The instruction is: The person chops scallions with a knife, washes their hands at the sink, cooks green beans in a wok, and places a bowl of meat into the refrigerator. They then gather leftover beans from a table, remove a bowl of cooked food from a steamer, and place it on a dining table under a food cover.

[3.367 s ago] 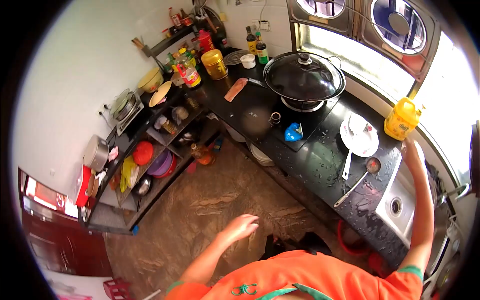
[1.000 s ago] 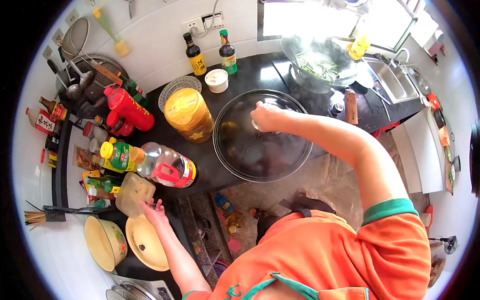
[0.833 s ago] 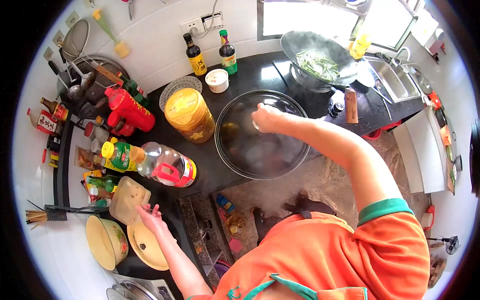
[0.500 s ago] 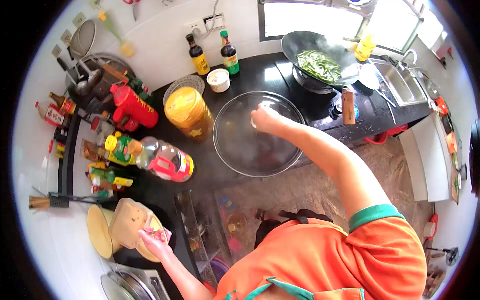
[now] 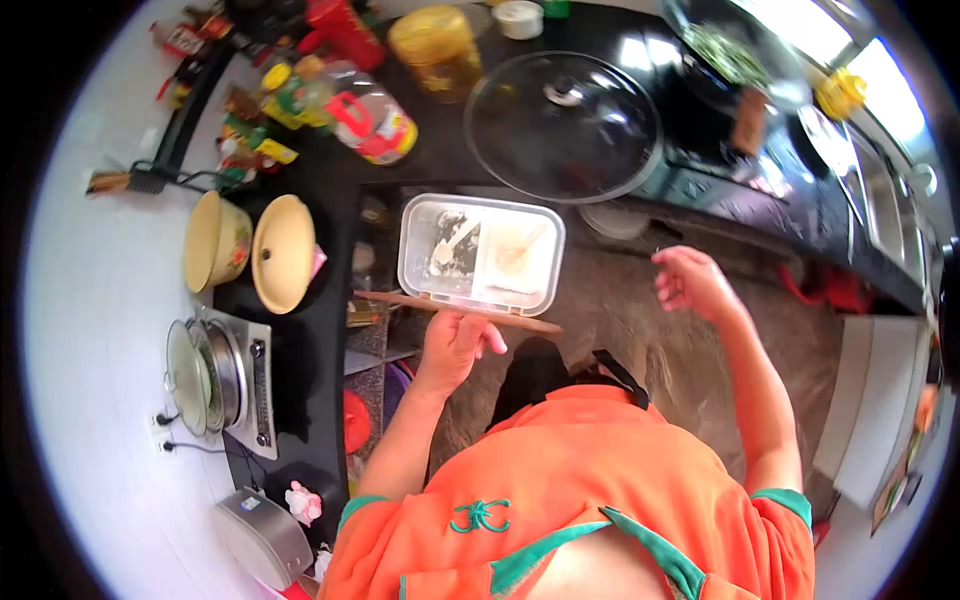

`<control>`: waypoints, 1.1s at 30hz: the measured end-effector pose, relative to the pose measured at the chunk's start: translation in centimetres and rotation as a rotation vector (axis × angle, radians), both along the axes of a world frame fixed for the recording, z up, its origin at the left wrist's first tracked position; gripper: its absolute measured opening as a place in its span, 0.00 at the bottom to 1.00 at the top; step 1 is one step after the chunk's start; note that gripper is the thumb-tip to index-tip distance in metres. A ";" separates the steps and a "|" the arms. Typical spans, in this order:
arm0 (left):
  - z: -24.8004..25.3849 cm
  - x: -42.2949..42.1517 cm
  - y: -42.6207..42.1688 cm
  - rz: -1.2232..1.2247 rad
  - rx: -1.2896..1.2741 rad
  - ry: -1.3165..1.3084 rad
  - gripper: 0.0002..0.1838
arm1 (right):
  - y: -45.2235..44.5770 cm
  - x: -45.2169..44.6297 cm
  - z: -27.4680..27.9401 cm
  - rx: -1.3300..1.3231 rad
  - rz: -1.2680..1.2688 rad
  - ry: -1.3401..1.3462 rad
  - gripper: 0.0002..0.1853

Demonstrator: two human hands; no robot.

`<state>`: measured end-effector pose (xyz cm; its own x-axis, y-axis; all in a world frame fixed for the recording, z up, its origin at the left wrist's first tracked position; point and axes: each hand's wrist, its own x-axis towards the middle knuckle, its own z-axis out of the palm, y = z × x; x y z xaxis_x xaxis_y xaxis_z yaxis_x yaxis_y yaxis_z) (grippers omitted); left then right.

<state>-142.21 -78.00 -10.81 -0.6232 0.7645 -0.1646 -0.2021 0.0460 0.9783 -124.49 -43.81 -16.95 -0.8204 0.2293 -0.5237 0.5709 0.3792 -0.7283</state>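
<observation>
My left hand [image 5: 455, 352] grips the near edge of a clear two-part plastic box [image 5: 550, 260], with a long thin brown strip [image 5: 535, 323] along that edge. White powder and a small spoon [image 5: 458, 240] lie in the left compartment; the right one holds a pale substance and another light handle. Empty and with its fingers apart, my right hand [image 5: 695, 282] hovers over the floor, right of the box. A glass lid [image 5: 565, 150] rests on the black counter beyond the box. Green vegetables [image 5: 728, 55] are in the wok [image 5: 795, 82] at the upper right.
A large oil bottle [image 5: 370, 115] and a yellow tub [image 5: 435, 50] stand behind the box. Cream bowls [image 5: 285, 252] occupy the left counter, near a tray of stacked pans [image 5: 215, 375]. The wok's wooden handle [image 5: 750, 120] points toward me. A sink [image 5: 885, 205] lies far right.
My right hand has let go of the lid and moved right. My left hand has brought the box from the left counter to in front of me. The view has turned downward.
</observation>
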 end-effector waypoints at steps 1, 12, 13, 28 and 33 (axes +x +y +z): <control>-0.1 1.1 1.2 -0.065 0.026 0.050 0.19 | 0.9 3.5 -5.0 0.765 0.323 -0.131 0.16; 3.2 7.3 10.7 -0.369 0.035 0.398 0.14 | -3.7 6.3 18.9 0.727 -0.103 0.585 0.05; 3.1 7.3 11.0 -0.385 0.050 0.504 0.14 | -4.6 6.3 19.0 0.815 -0.042 0.586 0.06; 4.5 8.2 11.7 -0.378 0.116 -0.225 0.18 | -6.0 5.8 19.1 0.830 -0.139 0.421 0.04; 3.9 8.2 10.8 -0.342 0.064 -0.437 0.21 | -6.5 5.6 17.2 0.571 -0.155 0.476 0.05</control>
